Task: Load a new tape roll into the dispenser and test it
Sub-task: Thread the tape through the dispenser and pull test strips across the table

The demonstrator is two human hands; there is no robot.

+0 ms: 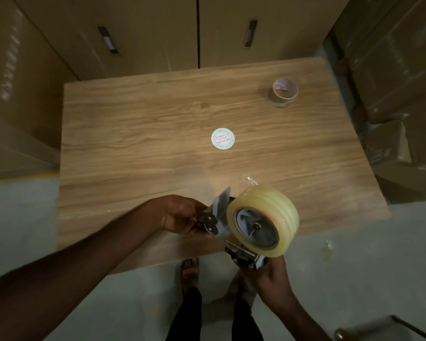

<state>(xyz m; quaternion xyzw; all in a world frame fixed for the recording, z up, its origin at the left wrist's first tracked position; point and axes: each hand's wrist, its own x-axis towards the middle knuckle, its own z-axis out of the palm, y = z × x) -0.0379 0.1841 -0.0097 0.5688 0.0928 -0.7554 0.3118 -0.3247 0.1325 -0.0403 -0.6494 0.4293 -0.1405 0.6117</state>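
Note:
A thick roll of clear tape (276, 207) sits on the hub of a metal tape dispenser (241, 254), held over the near edge of the wooden table (133, 134). My right hand (271, 274) grips the dispenser's handle from below. At the dispenser's front end, by the roller and blade plate (210, 221), my left hand (182, 215) pinches the metal. A loose tape end (250, 179) sticks up behind the roll.
A round printed label disc (222, 139) lies at the table's middle. An empty cardboard tape core (283, 92) stands at the far right corner. Cardboard boxes (391, 57) surround the table. My feet (190, 269) are on the grey floor below.

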